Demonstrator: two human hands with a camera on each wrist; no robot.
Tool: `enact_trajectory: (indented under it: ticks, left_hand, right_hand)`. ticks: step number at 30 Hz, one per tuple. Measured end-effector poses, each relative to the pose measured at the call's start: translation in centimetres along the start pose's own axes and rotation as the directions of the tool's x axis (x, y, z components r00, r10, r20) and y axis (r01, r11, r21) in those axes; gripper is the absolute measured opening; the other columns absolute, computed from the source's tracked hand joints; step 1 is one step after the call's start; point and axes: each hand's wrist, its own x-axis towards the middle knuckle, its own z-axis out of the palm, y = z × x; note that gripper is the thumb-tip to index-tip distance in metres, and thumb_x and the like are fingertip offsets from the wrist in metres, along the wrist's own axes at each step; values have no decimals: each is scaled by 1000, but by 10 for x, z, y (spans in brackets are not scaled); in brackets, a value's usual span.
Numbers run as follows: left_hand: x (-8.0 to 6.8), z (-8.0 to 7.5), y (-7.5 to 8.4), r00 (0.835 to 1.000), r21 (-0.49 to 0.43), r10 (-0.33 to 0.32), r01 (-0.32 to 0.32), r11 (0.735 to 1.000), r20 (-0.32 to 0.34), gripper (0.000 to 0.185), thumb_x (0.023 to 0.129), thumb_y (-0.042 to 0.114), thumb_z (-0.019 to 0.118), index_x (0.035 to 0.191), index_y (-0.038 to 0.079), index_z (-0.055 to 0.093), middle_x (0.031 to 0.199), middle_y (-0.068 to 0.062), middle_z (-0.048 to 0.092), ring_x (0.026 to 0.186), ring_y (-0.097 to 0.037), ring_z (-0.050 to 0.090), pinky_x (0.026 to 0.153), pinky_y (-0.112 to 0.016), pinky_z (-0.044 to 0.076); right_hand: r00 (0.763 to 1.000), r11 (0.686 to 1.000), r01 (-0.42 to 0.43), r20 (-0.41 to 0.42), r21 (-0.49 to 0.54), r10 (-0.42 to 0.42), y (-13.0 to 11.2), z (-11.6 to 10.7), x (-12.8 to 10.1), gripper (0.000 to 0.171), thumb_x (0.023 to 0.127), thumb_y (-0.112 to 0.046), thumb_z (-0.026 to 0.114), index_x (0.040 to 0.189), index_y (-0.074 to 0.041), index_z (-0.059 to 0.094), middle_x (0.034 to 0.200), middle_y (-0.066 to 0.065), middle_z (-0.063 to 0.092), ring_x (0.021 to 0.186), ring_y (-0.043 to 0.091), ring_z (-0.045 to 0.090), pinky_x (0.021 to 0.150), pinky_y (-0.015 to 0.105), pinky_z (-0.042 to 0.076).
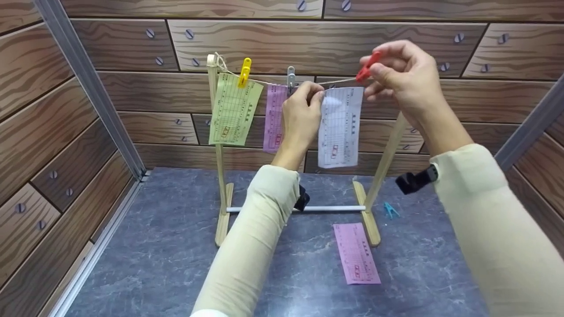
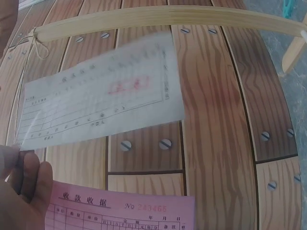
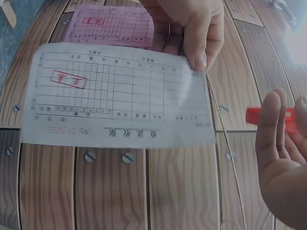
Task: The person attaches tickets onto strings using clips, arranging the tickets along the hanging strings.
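My left hand (image 1: pixel 302 116) pinches the top left corner of a white receipt slip (image 1: pixel 340 127) against the string (image 1: pixel 337 81); the slip hangs down just below the line. Between the thumb and fingers of my right hand (image 1: pixel 416 83) is a red clothespin (image 1: pixel 368 67), its tip close to the string right of the slip. In the right wrist view the red clothespin (image 3: pixel 276 119) is apart from the white slip (image 3: pixel 120 96). Left of my hand, a grey clothespin (image 1: pixel 291 77) holds a pink slip (image 1: pixel 273 116), partly hidden by that hand. A yellow clothespin (image 1: pixel 244 72) holds a green slip (image 1: pixel 235 110).
The string is tied to a wooden stand with a left post (image 1: pixel 220 167), a right post (image 1: pixel 387 158) and a white bottom bar (image 1: pixel 335 208). Another pink slip (image 1: pixel 357 253) lies on the dark tabletop (image 1: pixel 145 246), and a blue clothespin (image 1: pixel 391 211) lies beside the right foot. Wood-patterned panels surround the table.
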Motion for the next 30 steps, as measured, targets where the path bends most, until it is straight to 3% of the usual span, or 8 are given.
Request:
enact_trajectory:
  ticks: [5,9,15,22,30]
  left_hand:
    - [2,2,1,1000,-14,6,-6,1000,-14,6,97,12,67,97,8,72,88,0,72,75,-11,60,69,-27,46]
    - [3,2,1,1000,9,5,-5,1000,-21,7,98,14,67,98,10,72,86,1,71,73,-10,59,68,-29,46]
    - [5,2,1,999,39,-30,31,999,-40,5,97,16,68,96,12,71,84,3,71,71,-9,59,65,-30,46]
    - [9,4,-1,997,52,-57,60,997,-52,4,96,16,70,94,13,72,82,3,70,68,-9,58,63,-30,45]
    - [12,6,1,994,17,-90,91,996,-55,4,95,15,70,95,12,73,83,3,71,71,-10,59,65,-28,44]
  right_hand:
    - [995,990,95,-29,-100,-98,3,11,12,14,89,8,69,99,10,60,92,24,71,55,23,66,52,31,57]
    - [990,974,115,-60,-193,-128,7,19,22,7,89,9,69,88,9,63,82,21,71,47,19,62,44,26,52]
    - [977,913,117,-122,-391,-177,16,25,34,11,88,6,74,79,3,67,72,13,71,42,15,56,34,21,37]
    - [976,927,81,-159,-366,-148,26,30,45,15,87,9,73,76,2,66,68,11,69,50,17,62,34,18,31]
    - [987,864,-23,-151,-503,-62,35,31,50,20,89,9,71,75,-4,65,67,3,69,45,9,55,34,17,31]
